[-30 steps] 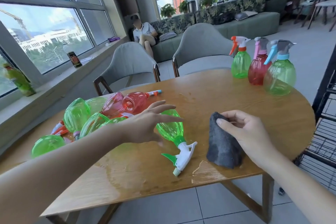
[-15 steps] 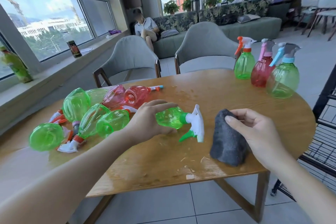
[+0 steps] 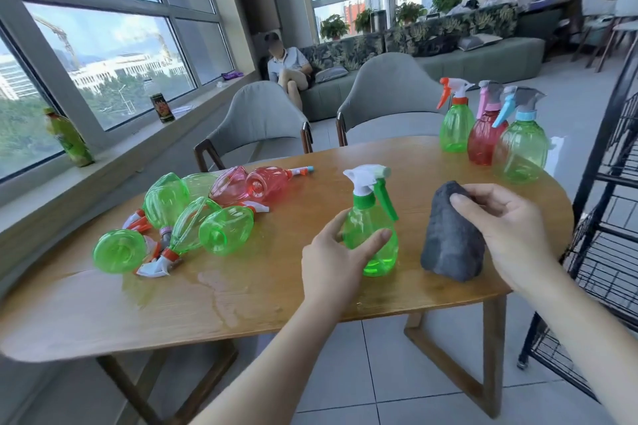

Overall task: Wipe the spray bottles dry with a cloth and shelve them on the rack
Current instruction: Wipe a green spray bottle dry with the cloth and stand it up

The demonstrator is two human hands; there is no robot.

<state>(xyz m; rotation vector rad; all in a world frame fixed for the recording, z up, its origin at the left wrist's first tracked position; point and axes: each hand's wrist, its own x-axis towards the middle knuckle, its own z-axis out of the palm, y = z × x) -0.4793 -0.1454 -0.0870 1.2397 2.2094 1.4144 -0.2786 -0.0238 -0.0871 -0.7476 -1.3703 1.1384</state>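
My left hand (image 3: 336,260) grips an upright green spray bottle (image 3: 372,228); at three o'clock, my right hand (image 3: 507,235) holds the grey cloth (image 3: 450,241).

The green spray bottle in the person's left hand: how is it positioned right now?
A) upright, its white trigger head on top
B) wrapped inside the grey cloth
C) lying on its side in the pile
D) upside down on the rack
A: the left hand grips the green spray bottle upright on the wooden table, white head uppermost, while the right hand holds the grey cloth beside it.
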